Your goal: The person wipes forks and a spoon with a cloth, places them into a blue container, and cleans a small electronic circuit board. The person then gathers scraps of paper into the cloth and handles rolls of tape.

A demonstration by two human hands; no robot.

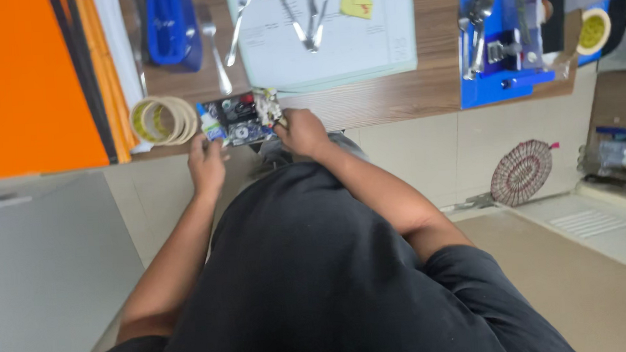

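Both hands' grip (edges) around circuit board

The small circuit board between the 2 hands is dark blue, speckled with black, white, red and silver parts. Beside it the roll of tape is pale cream. The tabletop is brown woodgrain — a big orange sheet covers its left end. The paper mat is pale mint green, the tray bright blue. The round floor mat is maroon with white rings. The person's shirt is black — plain.
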